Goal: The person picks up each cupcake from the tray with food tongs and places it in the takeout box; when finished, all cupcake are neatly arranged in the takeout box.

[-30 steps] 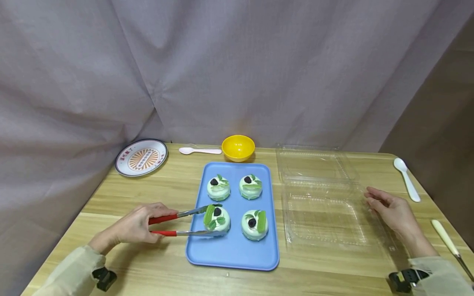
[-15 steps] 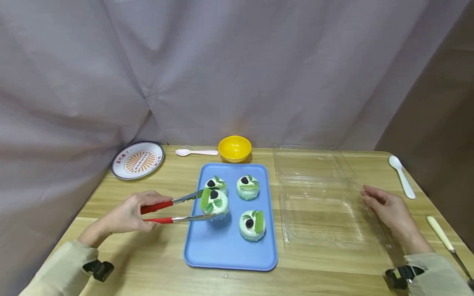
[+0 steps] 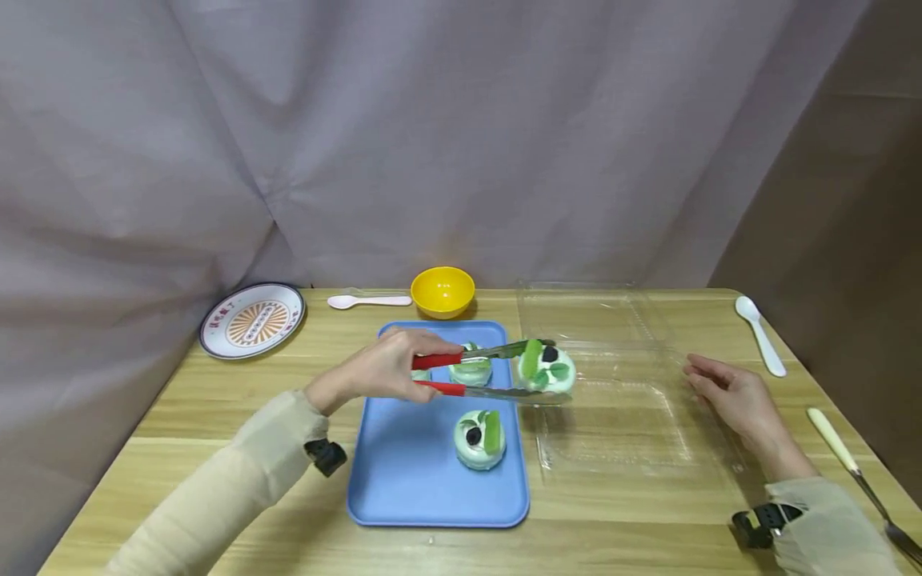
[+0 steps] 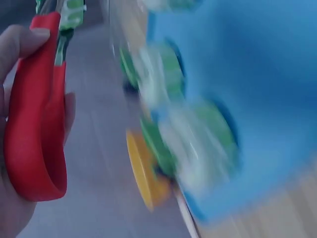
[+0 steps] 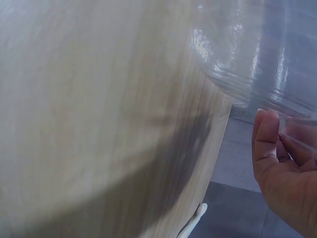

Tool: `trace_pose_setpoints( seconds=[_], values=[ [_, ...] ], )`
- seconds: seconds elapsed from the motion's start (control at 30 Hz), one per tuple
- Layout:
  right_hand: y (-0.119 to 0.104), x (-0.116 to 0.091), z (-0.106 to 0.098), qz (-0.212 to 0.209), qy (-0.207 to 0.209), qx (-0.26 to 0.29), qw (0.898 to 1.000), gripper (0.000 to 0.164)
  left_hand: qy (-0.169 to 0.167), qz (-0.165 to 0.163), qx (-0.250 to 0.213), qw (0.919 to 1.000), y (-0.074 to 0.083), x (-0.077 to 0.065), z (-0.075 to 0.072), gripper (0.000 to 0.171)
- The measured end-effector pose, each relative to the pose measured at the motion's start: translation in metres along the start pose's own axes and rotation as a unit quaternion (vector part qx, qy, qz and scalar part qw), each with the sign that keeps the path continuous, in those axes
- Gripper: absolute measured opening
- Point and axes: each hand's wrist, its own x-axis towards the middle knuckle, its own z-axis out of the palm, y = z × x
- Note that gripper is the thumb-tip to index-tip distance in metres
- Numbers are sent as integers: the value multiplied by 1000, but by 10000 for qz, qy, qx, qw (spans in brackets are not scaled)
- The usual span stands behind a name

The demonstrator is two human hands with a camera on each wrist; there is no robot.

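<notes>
My left hand [image 3: 378, 368] grips red-handled metal tongs [image 3: 448, 390]. Between the tong tips hangs a pale green cake [image 3: 558, 382] topped with a dark berry and green leaves, above the near-left part of a clear plastic container [image 3: 619, 462]. In the left wrist view the tongs' red handle [image 4: 32, 119] lies in the hand; the rest is blurred. My right hand [image 3: 742, 410] pinches the container's right rim, as the right wrist view also shows. On the blue tray [image 3: 425, 500] sits a cake [image 3: 479, 450] in front; two more behind are partly hidden by the left hand and tongs.
The container's clear lid [image 3: 576, 316] lies folded back. A yellow bowl [image 3: 442, 292], a pink spoon [image 3: 369, 302] and a patterned plate [image 3: 252, 320] stand along the back. At the right lie a white spoon [image 3: 761, 336] and a cream-handled utensil [image 3: 834, 440].
The cake in the tongs has been lifted off the tray's front left and carried right, over the container. My right hand stays at the container's rim.
</notes>
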Motion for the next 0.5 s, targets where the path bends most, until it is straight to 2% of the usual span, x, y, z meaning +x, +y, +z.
trace_pose_setpoints(
  seconds=[0.13, 0.23, 0.37, 0.5],
  values=[
    [-3, 1, 2, 3, 20, -9, 10000, 45, -301, 215, 142, 9992, 22, 47, 22, 57],
    [-5, 2, 2, 8, 35, 13, 10000, 45, -612, 278, 232, 9975, 39, 75, 36, 57],
    [-4, 1, 1, -11, -9, 157, 9999, 46, -1018, 243, 355, 9939, 58, 103, 52, 58],
    [-2, -1, -2, -28, -65, 273, 9996, 47, -1208, 217, 541, 9910, 70, 123, 65, 58]
  ],
)
